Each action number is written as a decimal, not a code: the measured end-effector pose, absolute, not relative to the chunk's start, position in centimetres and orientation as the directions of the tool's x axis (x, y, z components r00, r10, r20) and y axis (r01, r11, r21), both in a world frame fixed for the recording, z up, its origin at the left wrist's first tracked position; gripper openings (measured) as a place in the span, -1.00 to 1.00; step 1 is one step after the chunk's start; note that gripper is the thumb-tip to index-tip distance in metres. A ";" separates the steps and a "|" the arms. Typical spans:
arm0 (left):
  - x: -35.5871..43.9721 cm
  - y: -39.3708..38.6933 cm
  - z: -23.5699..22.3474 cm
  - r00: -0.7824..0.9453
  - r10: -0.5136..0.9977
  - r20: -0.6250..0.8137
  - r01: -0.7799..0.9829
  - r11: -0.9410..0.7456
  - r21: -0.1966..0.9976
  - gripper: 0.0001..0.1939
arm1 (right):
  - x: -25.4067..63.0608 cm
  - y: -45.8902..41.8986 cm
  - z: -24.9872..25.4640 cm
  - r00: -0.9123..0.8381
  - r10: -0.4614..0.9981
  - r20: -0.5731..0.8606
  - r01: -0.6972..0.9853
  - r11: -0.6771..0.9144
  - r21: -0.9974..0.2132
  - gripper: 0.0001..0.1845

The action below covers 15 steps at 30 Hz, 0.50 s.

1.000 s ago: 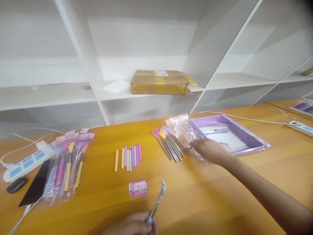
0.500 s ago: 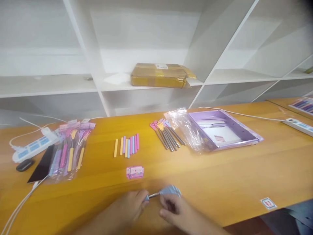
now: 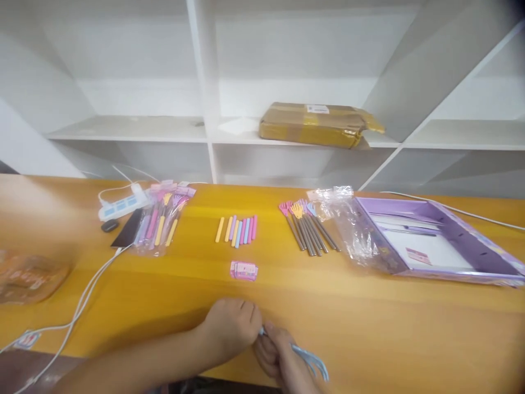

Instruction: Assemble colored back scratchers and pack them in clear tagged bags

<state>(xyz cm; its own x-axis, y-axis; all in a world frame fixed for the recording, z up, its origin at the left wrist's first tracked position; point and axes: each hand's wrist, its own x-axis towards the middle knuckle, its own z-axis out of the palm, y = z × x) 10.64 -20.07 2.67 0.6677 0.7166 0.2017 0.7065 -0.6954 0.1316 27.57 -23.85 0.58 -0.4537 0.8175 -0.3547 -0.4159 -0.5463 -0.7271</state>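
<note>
Both my hands are at the near edge of the table on one light-blue back scratcher (image 3: 311,358). My left hand (image 3: 233,328) is closed round its handle end, of which only a bit of blue shows. Close against it, my right hand (image 3: 279,353) grips the shaft just below the claw-shaped head, which sticks out to the right. Beyond my hands lies a small stack of pink cards (image 3: 244,270). Farther back are a row of coloured handle sleeves (image 3: 238,231) and a pile of metal-shafted scratchers (image 3: 309,232) with pink, yellow, purple and blue heads.
Bagged scratchers (image 3: 159,224) lie at left beside a power strip (image 3: 123,207) and white cables (image 3: 88,290). An orange packet (image 3: 33,276) sits at far left. On the right are clear plastic bags (image 3: 356,235) and a purple box (image 3: 451,235). A taped carton (image 3: 311,125) rests on the shelf.
My right hand has moved from beside the blue head to a grip on the shaft, close against my left hand. The head now points down to the right. The view has turned left.
</note>
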 end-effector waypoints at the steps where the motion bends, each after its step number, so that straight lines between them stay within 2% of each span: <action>1: 10.6 -20.0 3.0 0.656 0.730 0.193 0.719 -0.682 0.136 -0.71 | 27.4 -23.9 1.1 -0.468 0.805 -0.365 -0.434 -0.569 -0.698 -0.10; 3: 10.5 -19.9 3.7 0.644 0.743 0.182 0.730 -0.668 0.146 -0.67 | 27.0 -24.2 1.7 -0.457 0.810 -0.368 -0.477 -0.572 -0.667 -0.12; 6: 10.5 -19.3 5.0 0.665 0.720 0.197 0.709 -0.692 0.135 -0.59 | 26.3 -24.6 1.8 -0.411 0.853 -0.323 -0.511 -0.508 -0.693 -0.14; 11: 5.3 -16.1 7.7 0.695 0.650 0.308 0.682 -0.732 0.004 -0.63 | 28.7 -24.7 1.5 -0.316 0.908 -0.274 -0.502 -0.405 -0.764 -0.19; 13: 0.5 -13.9 9.1 0.573 0.761 0.305 0.794 -0.608 0.024 -0.68 | 31.9 -24.6 1.4 -0.219 0.945 -0.241 -0.522 -0.322 -0.790 -0.20; 15: -4.7 -11.9 10.1 0.314 0.921 0.231 0.944 -0.329 0.029 -0.75 | 35.7 -24.1 1.5 -0.091 0.979 -0.182 -0.515 -0.202 -0.833 -0.22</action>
